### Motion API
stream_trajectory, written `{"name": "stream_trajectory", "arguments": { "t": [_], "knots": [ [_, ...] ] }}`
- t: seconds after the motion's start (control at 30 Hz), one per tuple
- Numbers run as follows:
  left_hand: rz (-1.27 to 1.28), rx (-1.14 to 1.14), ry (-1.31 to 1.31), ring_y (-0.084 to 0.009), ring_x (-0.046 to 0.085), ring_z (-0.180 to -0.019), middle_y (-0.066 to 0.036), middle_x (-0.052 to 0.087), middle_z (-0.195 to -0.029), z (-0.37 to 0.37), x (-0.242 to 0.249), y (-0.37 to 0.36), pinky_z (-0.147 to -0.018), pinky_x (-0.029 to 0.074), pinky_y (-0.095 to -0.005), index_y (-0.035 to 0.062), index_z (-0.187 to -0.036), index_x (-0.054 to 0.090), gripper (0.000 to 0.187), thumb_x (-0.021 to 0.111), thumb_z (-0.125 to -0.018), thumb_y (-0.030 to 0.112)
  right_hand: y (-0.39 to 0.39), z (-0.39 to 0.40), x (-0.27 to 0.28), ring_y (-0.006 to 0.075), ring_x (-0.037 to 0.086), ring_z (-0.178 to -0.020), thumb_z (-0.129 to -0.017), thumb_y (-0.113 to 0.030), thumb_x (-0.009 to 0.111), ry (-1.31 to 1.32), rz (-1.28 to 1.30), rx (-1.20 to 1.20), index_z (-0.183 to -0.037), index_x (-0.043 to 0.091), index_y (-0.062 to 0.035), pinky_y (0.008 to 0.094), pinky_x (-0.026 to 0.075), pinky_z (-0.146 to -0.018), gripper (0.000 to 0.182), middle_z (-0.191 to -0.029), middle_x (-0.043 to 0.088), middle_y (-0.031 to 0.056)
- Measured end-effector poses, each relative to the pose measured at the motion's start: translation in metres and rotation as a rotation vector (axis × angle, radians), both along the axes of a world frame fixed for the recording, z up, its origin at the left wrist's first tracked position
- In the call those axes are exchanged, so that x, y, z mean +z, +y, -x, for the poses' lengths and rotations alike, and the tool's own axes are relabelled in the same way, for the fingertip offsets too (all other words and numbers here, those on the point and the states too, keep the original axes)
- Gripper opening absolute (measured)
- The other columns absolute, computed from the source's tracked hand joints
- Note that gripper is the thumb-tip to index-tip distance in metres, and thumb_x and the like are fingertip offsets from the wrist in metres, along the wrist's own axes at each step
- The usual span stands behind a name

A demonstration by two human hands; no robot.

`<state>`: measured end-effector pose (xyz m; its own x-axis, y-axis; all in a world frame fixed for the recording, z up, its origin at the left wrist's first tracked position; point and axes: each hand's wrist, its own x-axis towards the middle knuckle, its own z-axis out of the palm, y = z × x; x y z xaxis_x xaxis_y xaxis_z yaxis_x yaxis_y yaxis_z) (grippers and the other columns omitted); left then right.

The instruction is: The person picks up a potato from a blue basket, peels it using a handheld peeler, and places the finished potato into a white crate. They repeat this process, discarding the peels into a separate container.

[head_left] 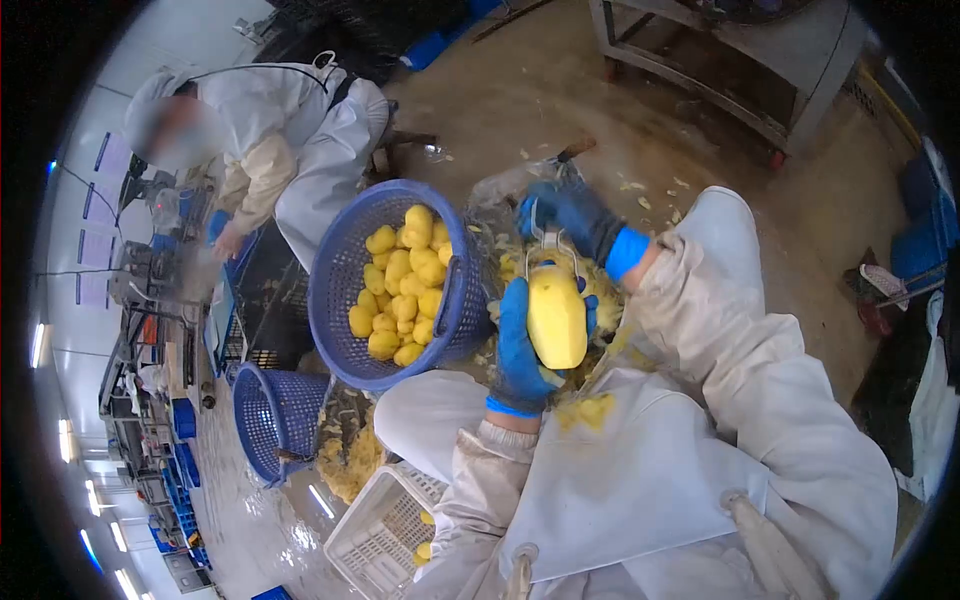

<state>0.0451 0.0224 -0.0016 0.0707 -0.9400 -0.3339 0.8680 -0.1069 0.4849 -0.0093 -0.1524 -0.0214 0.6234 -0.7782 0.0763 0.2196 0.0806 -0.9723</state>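
Note:
A peeled yellow potato (557, 318) is gripped in my left hand (518, 352), gloved in blue, with the fingers wrapped round its sides. My right hand (580, 222), also in a blue glove, is closed round a metal-framed peeler (549, 243). The peeler's frame reaches down to the far end of the potato, where its blade is hard to see. Below both hands lies a heap of pale peelings (508, 262). Just left of them stands a blue plastic basket (333, 250) holding many peeled potatoes (405, 285).
Another blue basket (262, 425) and a white crate (375, 535) with a few potatoes stand at lower left. A pile of peelings (350, 462) lies between them. A person in white (265, 140) sits at upper left. A metal table (740, 70) stands beyond on the wet floor.

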Motion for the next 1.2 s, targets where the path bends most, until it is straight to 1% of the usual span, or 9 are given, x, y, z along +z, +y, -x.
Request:
{"name": "stream_trajectory", "arguments": {
  "t": [0.4, 0.53, 0.6, 0.73, 0.77, 0.87, 0.93, 1.0, 1.2],
  "knots": [
    [-0.102, 0.060, -0.185, -0.0268, 0.060, -0.092, -0.015, 0.057, -0.109, -0.005, -0.008, 0.004, -0.076, 0.053, -0.0372, 0.0028, -0.119, 0.048, 0.062, 0.042, -0.087, 0.056, -0.002, -0.005, 0.005, 0.0205, 0.062, -0.075, -0.089, -0.029, 0.050, 0.084, -0.115, -0.115, -0.088, 0.064, -0.0017, 0.0340, 0.045, -0.076, 0.031, -0.072, 0.065, 0.0100],
    [-0.040, -0.023, -0.152, -0.0266, 0.060, -0.093, -0.013, 0.057, -0.111, -0.006, -0.014, 0.003, -0.077, 0.052, -0.0371, 0.0058, -0.123, 0.046, 0.062, 0.042, -0.087, 0.056, -0.004, -0.009, -0.009, 0.0141, 0.058, -0.064, -0.090, -0.030, 0.050, 0.266, 0.383, 0.073, -0.077, 0.062, -0.0022, 0.0283, 0.046, -0.061, 0.033, -0.070, 0.063, 0.0067],
    [-0.045, 0.008, -0.166, -0.0270, 0.060, -0.093, -0.013, 0.057, -0.111, -0.009, -0.007, 0.008, -0.079, 0.052, -0.0375, 0.0089, -0.125, 0.044, 0.060, 0.042, -0.087, 0.055, -0.040, -0.007, -0.019, 0.0151, 0.059, -0.066, -0.089, -0.030, 0.052, 0.070, -0.079, -0.307, -0.079, 0.062, -0.0022, 0.0286, 0.046, -0.062, 0.031, -0.071, 0.063, 0.0073],
    [0.024, -0.003, -0.231, -0.0274, 0.059, -0.094, -0.013, 0.054, -0.115, -0.013, -0.005, 0.013, -0.081, 0.052, -0.0386, 0.0110, -0.132, 0.037, 0.055, 0.049, -0.088, 0.042, -0.002, 0.001, 0.009, 0.0171, 0.060, -0.067, -0.089, -0.024, 0.053, -0.188, -0.209, -0.090, -0.081, 0.061, -0.0010, 0.0295, 0.047, -0.062, 0.026, -0.072, 0.062, 0.0065],
    [0.064, -0.031, -0.506, -0.0269, 0.059, -0.096, -0.013, 0.052, -0.116, -0.015, -0.007, 0.013, -0.081, 0.051, -0.0392, 0.0105, -0.132, 0.036, 0.055, 0.054, -0.086, 0.034, 0.004, -0.003, 0.001, 0.0167, 0.060, -0.069, -0.089, -0.022, 0.053, -0.009, 0.121, -0.142, -0.084, 0.060, 0.0001, 0.0292, 0.048, -0.063, 0.024, -0.075, 0.062, 0.0063],
    [0.094, -0.073, -0.841, -0.0257, 0.054, -0.105, -0.015, 0.047, -0.121, -0.014, -0.009, 0.023, -0.088, 0.046, -0.0390, 0.0052, -0.135, 0.031, 0.068, 0.065, -0.077, 0.017, 0.001, -0.010, -0.023, 0.0159, 0.060, -0.072, -0.090, -0.021, 0.052, 0.172, 0.037, 0.087, -0.088, 0.059, -0.0007, 0.0284, 0.048, -0.065, 0.022, -0.079, 0.061, 0.0062],
    [0.204, 0.009, -1.240, -0.0261, 0.044, -0.116, -0.017, 0.040, -0.131, -0.017, -0.002, 0.022, -0.096, 0.038, -0.0353, -0.0007, -0.137, 0.024, 0.075, 0.065, -0.076, 0.012, -0.013, -0.007, -0.022, 0.0147, 0.059, -0.072, -0.089, -0.021, 0.052, 0.109, 0.187, -0.196, -0.091, 0.059, -0.0015, 0.0272, 0.048, -0.066, 0.021, -0.080, 0.062, 0.0054],
    [0.180, 0.029, -1.276, -0.0265, 0.042, -0.118, -0.018, 0.037, -0.133, -0.019, -0.001, 0.019, -0.097, 0.037, -0.0355, -0.0015, -0.138, 0.022, 0.078, 0.066, -0.076, 0.014, 0.004, 0.004, 0.005, 0.0142, 0.059, -0.072, -0.089, -0.021, 0.052, -0.238, -0.365, -0.016, -0.093, 0.058, -0.0014, 0.0275, 0.047, -0.067, 0.021, -0.080, 0.062, 0.0051],
    [0.284, 0.147, -1.587, -0.0286, 0.045, -0.115, -0.022, 0.029, -0.138, -0.013, 0.006, 0.018, -0.094, 0.039, -0.0368, -0.0030, -0.139, 0.015, 0.089, 0.071, -0.073, 0.015, 0.000, 0.001, -0.018, 0.0135, 0.059, -0.070, -0.092, -0.027, 0.050, -0.022, -0.082, -0.247, -0.092, 0.060, 0.0000, 0.0277, 0.047, -0.066, 0.029, -0.077, 0.061, 0.0060]
  ]
}}
